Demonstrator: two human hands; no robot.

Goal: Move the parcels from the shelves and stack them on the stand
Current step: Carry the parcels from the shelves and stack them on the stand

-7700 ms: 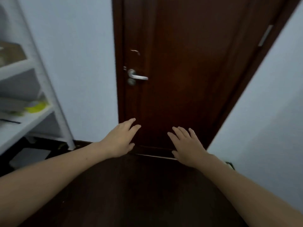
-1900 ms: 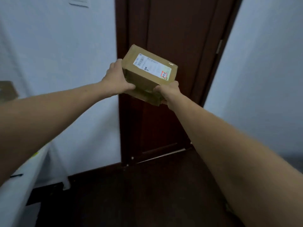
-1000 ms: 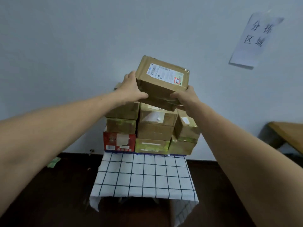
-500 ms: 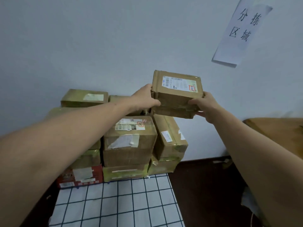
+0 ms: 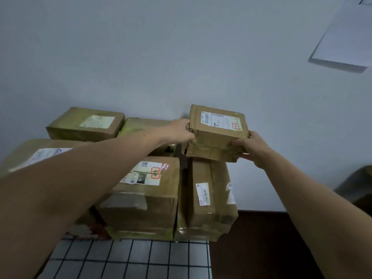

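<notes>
Gripping the labelled parcel (image 5: 218,129) at its two ends with my left hand (image 5: 179,131) and right hand (image 5: 251,147), I have it right over the upright box (image 5: 211,196); whether it rests there yet I cannot tell. Stacked parcels (image 5: 141,190) already crowd the stand (image 5: 141,258); the shelves are out of sight.

light: dim, cool, flat | shadows: soft under paper sheet (image 5: 346,37) | edges: wide-angle stretch | focus: slightly soft

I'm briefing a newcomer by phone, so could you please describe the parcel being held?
Find the pile of brown cardboard parcels against the pale wall, on the white grid-checked cloth. At its top right, the left hand and right hand grip a small brown cardboard box. Only it is held, with a crumpled lower edge.
</notes>
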